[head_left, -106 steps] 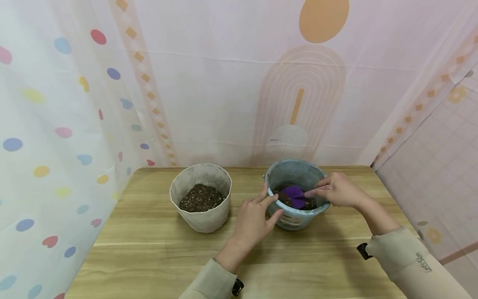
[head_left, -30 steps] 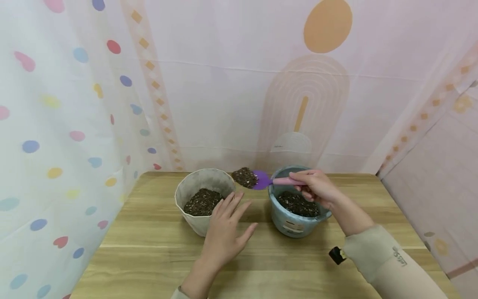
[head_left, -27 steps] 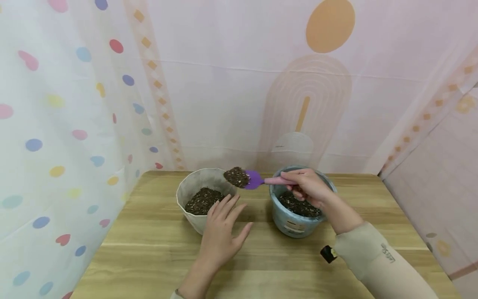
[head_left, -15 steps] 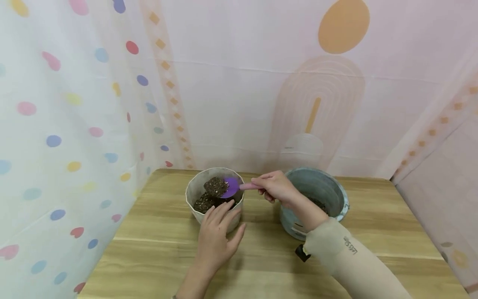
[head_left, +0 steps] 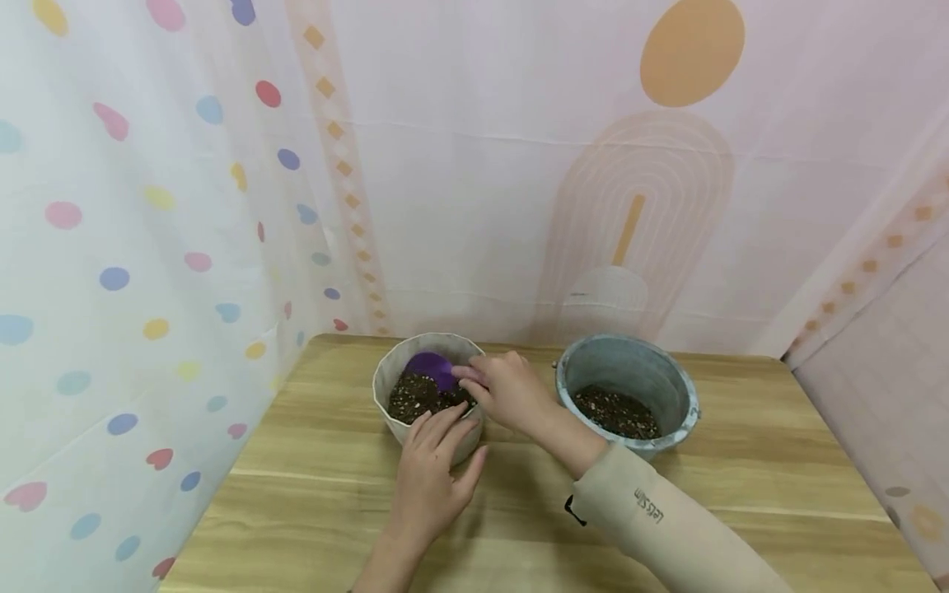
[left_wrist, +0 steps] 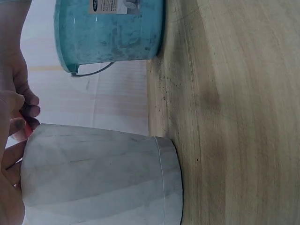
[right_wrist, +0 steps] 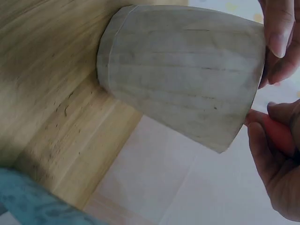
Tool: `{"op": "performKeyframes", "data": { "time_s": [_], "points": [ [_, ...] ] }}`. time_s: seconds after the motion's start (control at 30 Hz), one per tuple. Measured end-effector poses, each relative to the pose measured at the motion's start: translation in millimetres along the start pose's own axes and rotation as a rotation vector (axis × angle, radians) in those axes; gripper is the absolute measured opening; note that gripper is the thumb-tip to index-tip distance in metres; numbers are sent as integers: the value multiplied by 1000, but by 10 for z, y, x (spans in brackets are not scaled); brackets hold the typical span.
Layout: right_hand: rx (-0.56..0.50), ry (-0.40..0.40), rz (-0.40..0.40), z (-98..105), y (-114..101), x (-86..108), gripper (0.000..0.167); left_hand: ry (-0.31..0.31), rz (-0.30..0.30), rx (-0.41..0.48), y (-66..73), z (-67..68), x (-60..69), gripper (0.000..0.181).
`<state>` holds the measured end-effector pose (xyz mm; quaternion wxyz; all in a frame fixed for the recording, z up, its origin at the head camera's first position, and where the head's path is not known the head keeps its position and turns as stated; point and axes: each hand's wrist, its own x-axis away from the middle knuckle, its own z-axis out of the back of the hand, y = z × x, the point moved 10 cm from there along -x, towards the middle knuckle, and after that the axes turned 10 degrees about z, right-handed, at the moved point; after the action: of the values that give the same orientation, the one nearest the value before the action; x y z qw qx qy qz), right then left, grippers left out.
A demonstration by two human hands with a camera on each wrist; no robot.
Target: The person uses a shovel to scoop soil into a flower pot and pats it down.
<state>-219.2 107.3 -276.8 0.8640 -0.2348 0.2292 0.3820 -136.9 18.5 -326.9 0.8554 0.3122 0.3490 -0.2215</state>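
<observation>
A purple-bladed trowel (head_left: pixel 430 368) with a pink handle dips into the whitish faceted flowerpot (head_left: pixel 458 350), its blade tilted over the dark potting soil (head_left: pixel 415 399). My right hand (head_left: pixel 519 394) grips the handle above the pot's right rim; the handle looks red in the right wrist view (right_wrist: pixel 276 131). At the pot's near rim, my left hand (head_left: pixel 430 482) rests its extended fingertips, the thumb spread away from the wall. To the right stands a blue-grey bucket (head_left: pixel 630 362) with soil at its bottom.
Both containers stand on a wood-grain table (head_left: pixel 296 511). A printed curtain (head_left: pixel 474 165) hangs close behind the table's back edge, with dotted cloth on the left. The bucket's wire handle (left_wrist: pixel 96 71) hangs at its side. Dark crumbs lie on the tabletop.
My right hand has carried the soil-loaded trowel left from the bucket to the flowerpot and tipped it, leaving the blade's upper part bare. Earlier, my left hand moved from the bucket rim to the pot.
</observation>
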Motion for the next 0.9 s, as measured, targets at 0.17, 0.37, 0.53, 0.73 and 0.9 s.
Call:
{"op": "performKeyframes", "data": {
  "time_s": [0.17, 0.37, 0.53, 0.73, 0.9],
  "points": [
    [42, 100, 106, 229, -53, 126, 17, 27, -25, -6, 30, 16, -22, 37],
    [-93, 167, 30, 696, 187, 401, 22, 10, -20, 76, 69, -26, -31, 32],
    [-206, 74, -109, 1104, 514, 695, 24, -8, -53, 202, 188, -85, -6, 25],
    [-309, -72, -256, 1761, 827, 1265, 29, -85, -179, 236, 468, -256, 30, 27],
    [-232, -111, -321, 2059, 933, 1568, 21, -194, -159, 208, 579, -437, 46, 39]
  ]
}}
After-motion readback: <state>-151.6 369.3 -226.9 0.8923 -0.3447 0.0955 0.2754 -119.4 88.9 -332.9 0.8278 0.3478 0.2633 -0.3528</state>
